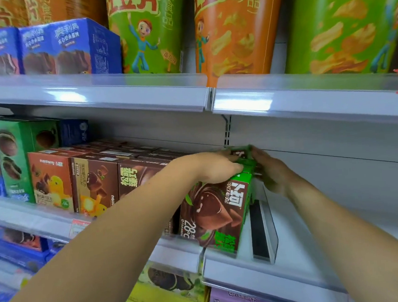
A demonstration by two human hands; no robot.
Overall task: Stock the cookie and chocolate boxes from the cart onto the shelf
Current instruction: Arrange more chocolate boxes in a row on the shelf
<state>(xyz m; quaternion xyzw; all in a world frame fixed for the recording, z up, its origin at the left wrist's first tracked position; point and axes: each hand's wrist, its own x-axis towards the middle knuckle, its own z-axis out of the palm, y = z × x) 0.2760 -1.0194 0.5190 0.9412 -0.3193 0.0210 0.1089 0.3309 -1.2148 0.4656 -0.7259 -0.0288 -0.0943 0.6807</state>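
Your left hand lies curled over the top of the green and brown chocolate box standing upright at the shelf front; your right hand presses fingers-together on its far right side, nearer the gap behind

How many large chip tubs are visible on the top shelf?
4: a green tub, an orange tub right of it, a green tub at far right, and orange packaging behind the blue boxes; more may be hidden.
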